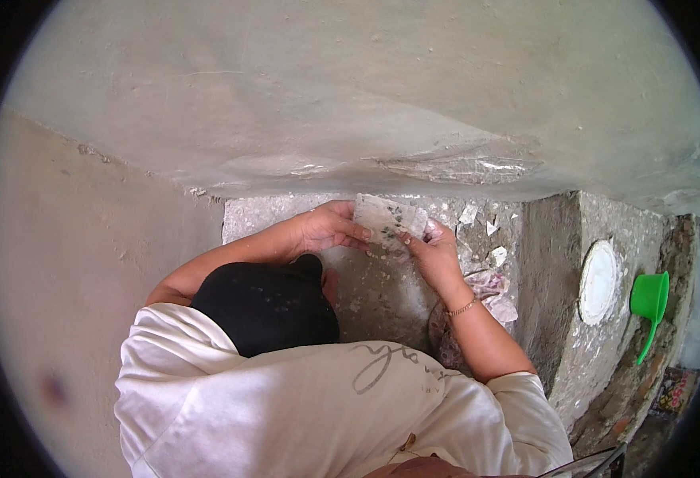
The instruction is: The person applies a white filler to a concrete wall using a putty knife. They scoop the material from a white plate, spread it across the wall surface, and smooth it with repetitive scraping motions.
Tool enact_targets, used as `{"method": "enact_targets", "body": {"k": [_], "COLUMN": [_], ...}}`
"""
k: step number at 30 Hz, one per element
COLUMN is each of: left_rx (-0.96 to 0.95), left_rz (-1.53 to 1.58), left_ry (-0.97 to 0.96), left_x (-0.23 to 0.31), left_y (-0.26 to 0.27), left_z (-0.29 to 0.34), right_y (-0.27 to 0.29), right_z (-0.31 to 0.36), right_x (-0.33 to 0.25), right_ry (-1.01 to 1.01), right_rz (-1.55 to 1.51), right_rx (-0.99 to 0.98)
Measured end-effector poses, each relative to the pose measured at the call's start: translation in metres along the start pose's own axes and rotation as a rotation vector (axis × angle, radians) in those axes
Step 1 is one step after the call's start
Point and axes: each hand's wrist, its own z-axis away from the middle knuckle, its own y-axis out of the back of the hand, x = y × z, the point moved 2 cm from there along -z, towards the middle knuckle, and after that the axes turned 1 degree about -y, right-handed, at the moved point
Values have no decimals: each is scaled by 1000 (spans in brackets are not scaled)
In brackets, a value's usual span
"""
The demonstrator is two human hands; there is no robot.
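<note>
Grey wall [350,103] rises just beyond your left hand [330,226] and right hand [437,256]; speckled floor [378,299] opens below them. Both grasp a pale, dark-spotted piece [379,213] between them, long axis running left to right, right end nearer you.

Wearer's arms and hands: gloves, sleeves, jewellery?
No gloves on the left hand or right hand. Loose white fabric short sleeves leave both forearms uncovered. Thin gold-coloured chain bracelet on the right wrist.

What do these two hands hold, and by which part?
A flat pale piece: left hand grips its lower left, right hand its right end.
</note>
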Motion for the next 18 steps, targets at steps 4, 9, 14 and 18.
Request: {"method": "enact_targets", "body": {"k": [4, 9, 14, 18], "left_rx": [65, 185, 223, 286], "left_rz": [21, -132, -229, -304], "left_ry": [-42, -48, -76, -61], "left_x": [-2, 4, 10, 9], "left_y": [17, 5, -9, -13], "left_z": [1, -2, -16, -20], "right_y": [-2, -26, -33, -13], "right_z": [10, -2, -18, -16], "right_x": [-46, -83, -90, -89], "right_ry": [825, 1284, 1293, 1248], "right_rz": [941, 1201, 1305, 1238], "right_rx": [116, 146, 327, 402]}}
